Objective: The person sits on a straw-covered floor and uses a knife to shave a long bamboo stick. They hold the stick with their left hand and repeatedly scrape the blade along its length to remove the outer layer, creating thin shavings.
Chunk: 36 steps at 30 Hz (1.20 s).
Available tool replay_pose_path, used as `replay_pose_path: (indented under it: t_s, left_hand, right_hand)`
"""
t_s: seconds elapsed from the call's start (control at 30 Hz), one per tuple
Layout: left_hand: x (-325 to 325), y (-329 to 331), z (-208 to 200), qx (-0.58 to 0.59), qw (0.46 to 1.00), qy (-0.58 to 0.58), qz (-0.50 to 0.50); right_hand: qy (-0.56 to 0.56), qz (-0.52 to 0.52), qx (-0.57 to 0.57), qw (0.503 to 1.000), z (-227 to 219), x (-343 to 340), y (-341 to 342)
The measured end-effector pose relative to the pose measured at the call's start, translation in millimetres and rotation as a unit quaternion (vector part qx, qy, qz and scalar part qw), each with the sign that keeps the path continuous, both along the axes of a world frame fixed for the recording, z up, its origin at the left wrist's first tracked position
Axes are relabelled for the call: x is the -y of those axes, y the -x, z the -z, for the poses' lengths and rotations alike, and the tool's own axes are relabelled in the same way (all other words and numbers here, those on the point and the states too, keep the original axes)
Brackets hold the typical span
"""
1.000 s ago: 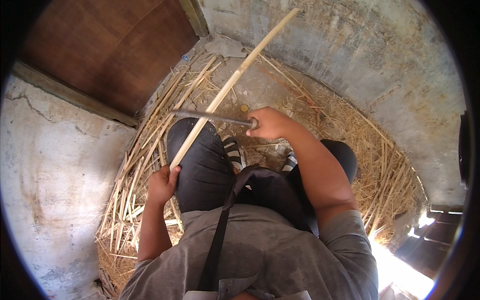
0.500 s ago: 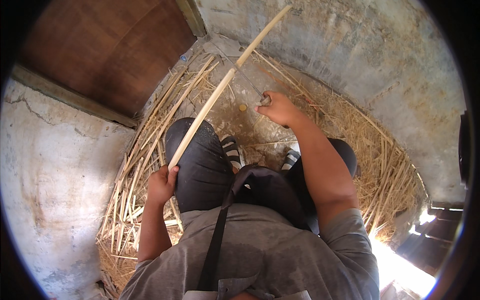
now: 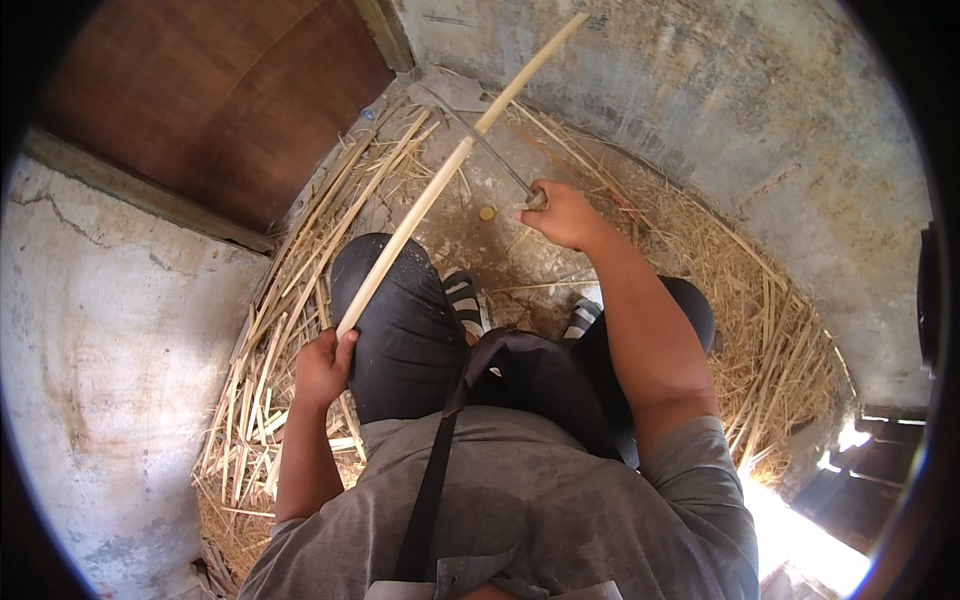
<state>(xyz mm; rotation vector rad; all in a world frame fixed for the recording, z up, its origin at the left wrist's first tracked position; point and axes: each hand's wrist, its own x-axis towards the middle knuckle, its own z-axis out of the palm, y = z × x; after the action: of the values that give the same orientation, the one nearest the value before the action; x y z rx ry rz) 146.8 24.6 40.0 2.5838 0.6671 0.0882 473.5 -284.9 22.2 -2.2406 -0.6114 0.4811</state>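
My left hand point(image 3: 324, 368) is closed around the near end of a long pale bamboo strip point(image 3: 412, 215). The strip slants up and away to the right, passing over my left knee, and its far end reaches toward the back wall. In my right hand point(image 3: 566, 215) is a long thin knife point(image 3: 503, 166), its grip mostly hidden by my fingers. The blade crosses the strip beyond its middle, and its tip lies past the strip on the left. Whether the edge bites into the bamboo cannot be made out.
Loose bamboo strips point(image 3: 283, 310) lie along the left wall. Thin shavings point(image 3: 770, 340) are heaped on the right. A small yellowish disc point(image 3: 487, 213) sits on the floor between my knees. Stained walls point(image 3: 700, 90) and a brown wooden panel point(image 3: 220, 100) stand close around.
My right hand has shifted slightly to the right with the knife, and the blade's face shows more broadly. My left hand and the bamboo strip are nearly unmoved.
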Motion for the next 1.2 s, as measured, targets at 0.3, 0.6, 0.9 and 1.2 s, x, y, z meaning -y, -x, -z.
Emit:
replay_pose_path:
  t_s: [0.3, 0.6, 0.9, 1.2]
  left_hand:
    - [5.1, -1.2, -6.9, -0.004, 0.999, -0.05, 0.007]
    - [4.5, 0.7, -9.9, 0.014, 0.999, -0.045, 0.018]
    - [0.1, -3.7, -4.0, 0.024, 0.999, -0.033, 0.026]
    - [-3.0, 13.2, -23.0, -0.015, 1.0, -0.008, 0.019]
  right_hand:
    - [-0.008, 0.057, -0.029, 0.998, -14.2, 1.3, 2.0]
    - [0.111, -0.172, 0.089, 0.975, -31.5, -24.9, 37.6]
    - [0.054, 0.044, 0.09, 0.993, 0.6, 11.6, -7.9]
    - [0.099, -0.161, 0.107, 0.976, -11.9, -13.4, 23.7]
